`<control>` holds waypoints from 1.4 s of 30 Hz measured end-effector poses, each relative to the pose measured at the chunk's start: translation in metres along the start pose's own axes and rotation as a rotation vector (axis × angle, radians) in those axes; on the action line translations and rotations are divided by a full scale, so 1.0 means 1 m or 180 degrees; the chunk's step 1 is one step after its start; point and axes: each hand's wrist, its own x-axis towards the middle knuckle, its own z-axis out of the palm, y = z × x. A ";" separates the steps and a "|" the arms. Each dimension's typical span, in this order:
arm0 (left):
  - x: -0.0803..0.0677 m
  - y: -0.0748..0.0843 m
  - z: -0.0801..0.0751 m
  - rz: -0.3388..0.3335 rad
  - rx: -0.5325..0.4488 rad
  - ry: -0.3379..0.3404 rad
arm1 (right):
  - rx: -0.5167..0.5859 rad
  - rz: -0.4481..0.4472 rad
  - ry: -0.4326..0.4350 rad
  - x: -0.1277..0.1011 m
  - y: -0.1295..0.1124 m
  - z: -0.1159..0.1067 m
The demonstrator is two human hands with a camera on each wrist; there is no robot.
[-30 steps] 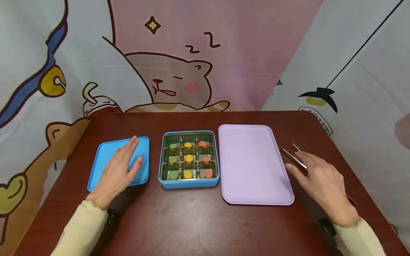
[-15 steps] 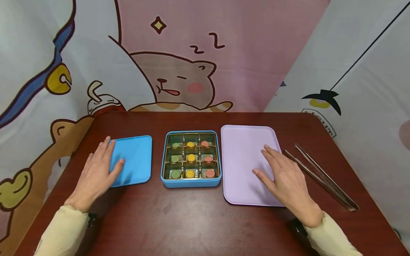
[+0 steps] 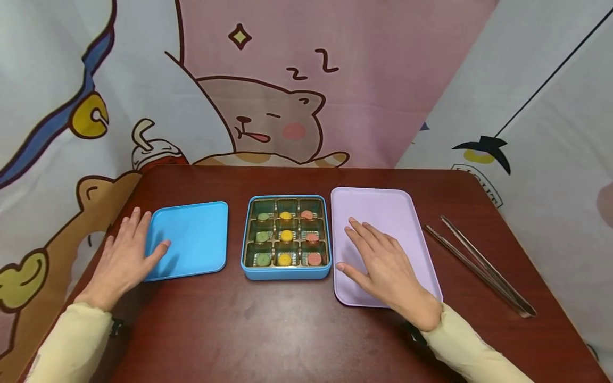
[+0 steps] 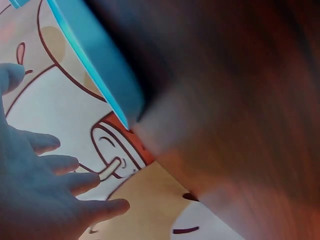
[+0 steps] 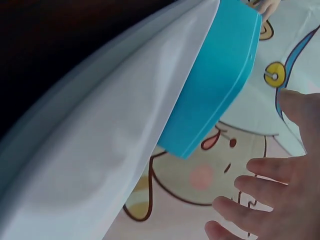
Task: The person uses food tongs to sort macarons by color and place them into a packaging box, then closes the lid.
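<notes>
My left hand (image 3: pixel 123 255), fingers extended, hovers over the left edge of a small blue tray (image 3: pixel 191 239) in the head view. Above the lilac tray (image 3: pixel 383 205) is my right hand (image 3: pixel 385 266), its fingers straight and nothing in its hold. Between the trays sits a blue box (image 3: pixel 289 274) with a gold divided insert. Its compartments hold round pieces in columns: green ones (image 3: pixel 263 259), yellow ones (image 3: pixel 284 259) and pink ones (image 3: pixel 314 259). The right wrist view shows my right hand (image 5: pixel 280 185) apart from the lilac tray (image 5: pixel 110 130).
Metal tongs (image 3: pixel 483 271) lie on the brown table (image 3: pixel 287 340), right of the lilac tray, with their tips spread toward the back. A cloth printed with cartoon animals (image 3: pixel 373 80) hangs behind the table's far edge.
Both hands have moved left. My right hand has gone from above the tongs to above the lilac tray, and my left hand from mid-tray to the blue tray's left edge.
</notes>
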 end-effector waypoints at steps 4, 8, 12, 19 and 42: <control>0.004 -0.011 -0.001 -0.0070 -0.0005 -0.0127 | -0.0025 -0.0055 -0.0154 0.004 -0.007 0.006; 0.010 -0.023 -0.003 -0.0115 0.0047 -0.0252 | -0.0051 -0.0083 -0.0243 0.006 -0.010 0.011; 0.014 -0.035 -0.005 -0.0150 0.0127 -0.0380 | -0.0057 -0.0135 -0.0263 0.009 -0.012 0.017; 0.019 -0.049 -0.007 -0.0258 0.0189 -0.0664 | -0.0043 -0.0194 -0.0295 0.013 -0.014 0.022; 0.025 -0.042 -0.004 -0.0106 0.0345 -0.0505 | -0.0065 -0.0188 -0.0389 0.014 -0.016 0.027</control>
